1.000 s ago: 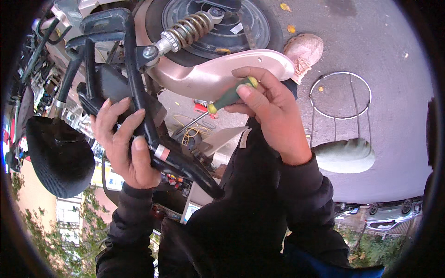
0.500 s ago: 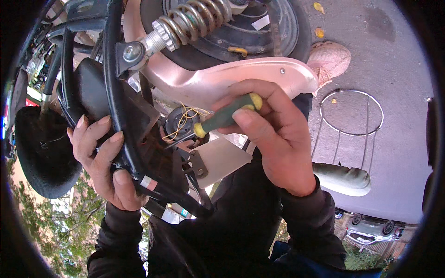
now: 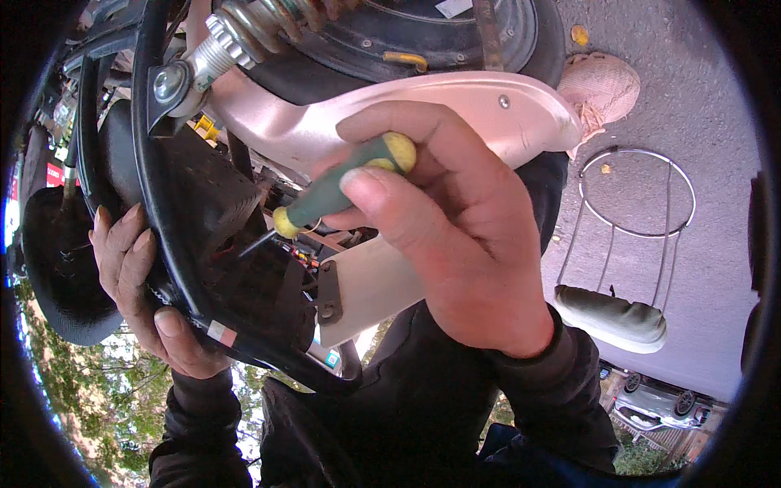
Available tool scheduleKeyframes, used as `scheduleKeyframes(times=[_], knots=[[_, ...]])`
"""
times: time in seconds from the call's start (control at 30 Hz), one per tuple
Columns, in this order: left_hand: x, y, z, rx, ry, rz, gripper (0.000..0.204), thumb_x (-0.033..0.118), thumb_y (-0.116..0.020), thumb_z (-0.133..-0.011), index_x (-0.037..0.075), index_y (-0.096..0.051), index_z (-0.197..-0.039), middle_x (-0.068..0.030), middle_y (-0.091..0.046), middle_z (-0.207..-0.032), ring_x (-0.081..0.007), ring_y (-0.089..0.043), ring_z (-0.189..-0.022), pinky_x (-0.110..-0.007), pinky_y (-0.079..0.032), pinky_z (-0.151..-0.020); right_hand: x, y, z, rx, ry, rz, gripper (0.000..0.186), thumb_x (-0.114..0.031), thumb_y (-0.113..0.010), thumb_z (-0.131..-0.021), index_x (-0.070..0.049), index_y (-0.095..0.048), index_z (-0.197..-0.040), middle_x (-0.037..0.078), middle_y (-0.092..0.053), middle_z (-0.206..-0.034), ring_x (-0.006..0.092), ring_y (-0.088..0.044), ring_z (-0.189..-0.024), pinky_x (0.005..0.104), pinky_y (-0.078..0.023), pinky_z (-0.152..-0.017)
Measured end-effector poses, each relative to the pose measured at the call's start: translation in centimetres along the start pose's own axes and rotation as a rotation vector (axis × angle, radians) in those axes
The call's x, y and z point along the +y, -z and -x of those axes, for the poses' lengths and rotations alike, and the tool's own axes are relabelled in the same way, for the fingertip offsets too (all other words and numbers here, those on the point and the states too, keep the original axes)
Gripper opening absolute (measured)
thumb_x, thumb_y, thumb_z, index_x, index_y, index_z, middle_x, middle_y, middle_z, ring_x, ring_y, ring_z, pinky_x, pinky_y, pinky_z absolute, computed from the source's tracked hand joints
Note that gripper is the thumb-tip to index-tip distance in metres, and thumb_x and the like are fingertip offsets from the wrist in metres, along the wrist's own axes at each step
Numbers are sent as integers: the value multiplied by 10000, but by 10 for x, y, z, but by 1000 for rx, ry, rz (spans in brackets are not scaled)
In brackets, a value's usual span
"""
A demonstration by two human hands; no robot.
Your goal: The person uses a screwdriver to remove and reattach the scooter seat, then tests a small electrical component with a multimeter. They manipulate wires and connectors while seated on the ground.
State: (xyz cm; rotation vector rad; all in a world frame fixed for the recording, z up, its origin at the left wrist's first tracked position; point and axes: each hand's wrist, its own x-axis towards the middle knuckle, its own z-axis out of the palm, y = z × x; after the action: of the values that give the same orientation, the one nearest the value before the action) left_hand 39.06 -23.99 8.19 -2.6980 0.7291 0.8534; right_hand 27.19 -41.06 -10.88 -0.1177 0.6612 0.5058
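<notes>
My right hand is closed around the green and yellow handle of a screwdriver. Its thin metal shaft points down and left toward a dark housing inside a black tubular frame. Whether the tip touches anything there, I cannot tell. My left hand grips the frame's tube, fingers on its far side and thumb on the near side. Below the screwdriver, a pale flat panel carries a dark bracket.
A coil shock absorber is bolted to the frame beside a pink fender and a black wheel. On the pavement at right lie a pink shoe and a wire-framed stand with a padded bar. A black saddle-like part sits at far left.
My right hand and the screwdriver have moved left and slightly down, closer to the dark housing. The frame and my left hand appear shifted left. The yellow wire is now mostly out of sight.
</notes>
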Motion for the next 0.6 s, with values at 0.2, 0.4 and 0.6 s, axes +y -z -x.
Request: scheduleKeyframes(times=[0.2, 0.4, 0.6], knots=[[0, 2, -4, -22, -40, -24, 565, 425, -310, -1068, 16, -562, -1367, -219, -577, -1413, -419, -470, -1415, -635, -213, -1254, 3, 0, -1, 54, 41, -60, 230, -57, -625, -1029, 34, -562, -1231, 70, -614, -946, 94, -613, -840, 253, -517, -729], [-2, -2, -1, 28, -15, -11, 578, 422, -311, -1079, -10, -557, -1374, -217, -581, -1411, -418, -442, -1442, -610, -192, -1267, 11, -5, -3, 91, 134, -136, 189, -38, -628, -1017, 34, -575, -1184, 51, -595, -860, 68, -590, -766, 236, -490, -664], [-5, -2, 1, 24, -5, 52, 587, 440, -332, -1071, 0, -567, -1380, -223, -574, -1421, -421, -409, -1467, -589, -178, -1275, 16, -3, -1, 82, 175, -151, 184, -46, -627, -1016, 42, -582, -1172, 58, -619, -826, 77, -608, -733, 241, -481, -629]])
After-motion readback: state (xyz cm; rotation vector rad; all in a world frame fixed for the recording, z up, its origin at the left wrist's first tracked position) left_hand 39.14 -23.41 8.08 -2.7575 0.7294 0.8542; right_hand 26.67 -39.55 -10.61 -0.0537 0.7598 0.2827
